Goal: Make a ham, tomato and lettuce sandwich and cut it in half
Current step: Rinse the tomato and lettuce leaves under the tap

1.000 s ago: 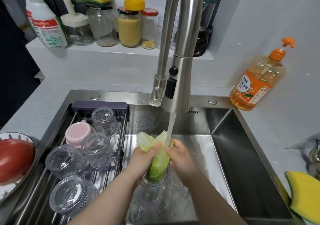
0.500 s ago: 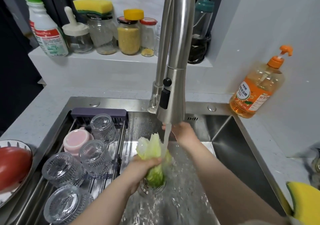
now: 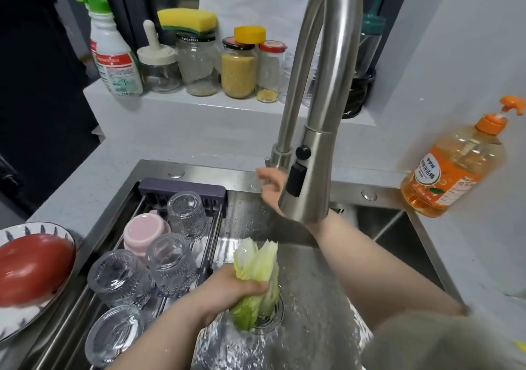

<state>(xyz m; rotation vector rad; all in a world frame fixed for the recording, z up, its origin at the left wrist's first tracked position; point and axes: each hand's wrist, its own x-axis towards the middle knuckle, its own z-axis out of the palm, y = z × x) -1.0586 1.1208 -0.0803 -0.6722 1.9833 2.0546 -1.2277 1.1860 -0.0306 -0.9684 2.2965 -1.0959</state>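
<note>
Head view: left hand [image 3: 227,290] gripping bunch of pale green lettuce leaves [image 3: 256,261] round middle, holding it upright just above round drain [image 3: 277,312] of stainless steel sink [image 3: 398,256]. Right hand [image 3: 270,187] reaching toward base of brushed steel pull-down faucet [image 3: 310,184], mostly hiding behind spray head, so cannot tell whether gripping anything. Water splashing round drain. Red tomato [image 3: 31,267] sitting on white patterned plate [image 3: 51,227] at left, beside rack of upturned clear glasses [image 3: 170,264].

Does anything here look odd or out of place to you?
One small thing: a yellow sponge lies on top of a glass jar on the shelf behind the sink, an unusual perch. Nothing looks broken.
</note>
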